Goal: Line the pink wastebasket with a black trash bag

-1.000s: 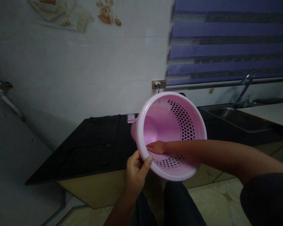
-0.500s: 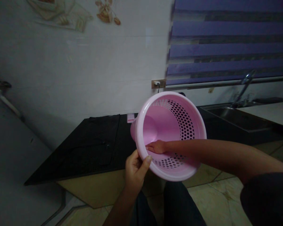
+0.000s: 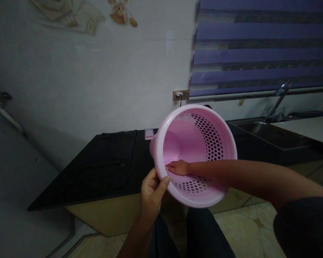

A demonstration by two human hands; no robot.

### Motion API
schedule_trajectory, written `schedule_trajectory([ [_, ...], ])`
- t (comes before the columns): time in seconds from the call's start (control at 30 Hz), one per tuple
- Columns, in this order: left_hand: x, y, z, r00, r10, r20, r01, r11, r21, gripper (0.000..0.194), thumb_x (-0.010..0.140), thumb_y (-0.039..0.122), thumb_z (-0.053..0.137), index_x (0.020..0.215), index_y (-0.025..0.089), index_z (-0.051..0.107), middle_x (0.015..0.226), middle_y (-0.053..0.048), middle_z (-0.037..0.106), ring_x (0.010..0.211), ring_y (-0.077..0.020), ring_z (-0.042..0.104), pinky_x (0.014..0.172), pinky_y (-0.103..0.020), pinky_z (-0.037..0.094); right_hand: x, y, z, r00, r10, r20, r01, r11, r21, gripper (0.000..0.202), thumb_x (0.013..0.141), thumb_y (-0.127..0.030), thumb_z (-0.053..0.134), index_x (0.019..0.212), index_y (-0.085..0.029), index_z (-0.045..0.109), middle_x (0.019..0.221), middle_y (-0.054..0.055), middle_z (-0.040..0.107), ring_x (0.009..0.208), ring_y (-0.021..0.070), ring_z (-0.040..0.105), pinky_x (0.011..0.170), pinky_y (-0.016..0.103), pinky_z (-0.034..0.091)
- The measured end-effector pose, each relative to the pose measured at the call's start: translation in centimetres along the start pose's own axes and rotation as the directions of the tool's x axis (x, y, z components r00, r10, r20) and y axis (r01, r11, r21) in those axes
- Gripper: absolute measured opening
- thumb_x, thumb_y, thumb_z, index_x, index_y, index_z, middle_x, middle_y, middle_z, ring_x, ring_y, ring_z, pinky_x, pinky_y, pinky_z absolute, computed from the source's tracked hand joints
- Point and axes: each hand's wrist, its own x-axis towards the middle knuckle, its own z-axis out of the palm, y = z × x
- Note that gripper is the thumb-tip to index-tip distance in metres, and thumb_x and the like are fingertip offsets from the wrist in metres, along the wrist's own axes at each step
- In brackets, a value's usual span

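Observation:
A round pink plastic basket (image 3: 193, 140) with rows of small holes in its wall is held tilted, its mouth facing me. At the lower left of the rim, my left hand (image 3: 153, 191) grips it, thumb in front and fingers behind. My right hand (image 3: 179, 167) reaches inside the basket, palm down with the fingers stretched out, seemingly against the lower inner wall. Nothing shows in the right hand, though its underside is hidden. No items are visible within the basket.
Behind the basket runs a black countertop (image 3: 107, 161) with a small pink-and-white card (image 3: 149, 134) near the wall. A steel sink (image 3: 277, 134) with a faucet (image 3: 280, 96) lies to the right. A plug sits in the wall socket (image 3: 181, 95).
My left hand has shifted slightly left and down along the rim. The basket and my right hand have hardly moved.

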Motion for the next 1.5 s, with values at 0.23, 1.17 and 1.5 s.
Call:
schedule_trajectory([
  [0.23,0.0,0.2,0.1,0.999,-0.034,-0.022,0.033,0.999,-0.037,0.032,0.070,0.035,0.076,0.095,0.015,0.074,0.087,-0.008,0.074,0.082,-0.0192,0.067,0.077,-0.027,0.052,-0.2,0.0,0.0,1.000,0.013,0.015,-0.012,0.999,-0.038,0.055,0.096,-0.047,0.025,0.132,-0.021,0.056,0.128,0.011,0.059,0.118,0.0259,0.055,0.097,0.039,0.041],
  [1.17,-0.4,1.7,0.3,0.994,-0.063,0.093,0.064,0.998,-0.008,0.028,0.066,0.023,0.078,0.090,0.016,0.064,0.084,-0.003,0.068,0.080,-0.0156,0.063,0.074,-0.025,0.050,0.2,0.0,-0.4,0.998,0.021,0.051,-0.020,0.999,-0.026,0.059,0.095,-0.049,0.021,0.136,-0.021,0.053,0.133,0.010,0.055,0.122,0.0276,0.052,0.101,0.041,0.040],
  [1.5,-0.4,1.7,0.4,1.000,-0.010,-0.006,0.010,0.997,0.077,0.021,0.065,0.024,0.079,0.079,0.016,0.065,0.074,-0.001,0.066,0.072,-0.0133,0.062,0.069,-0.022,0.048,0.5,0.1,0.0,0.999,0.037,0.025,-0.037,0.999,0.011,0.059,0.095,-0.051,0.021,0.132,-0.021,0.056,0.128,0.009,0.059,0.116,0.0238,0.057,0.097,0.037,0.044],
])
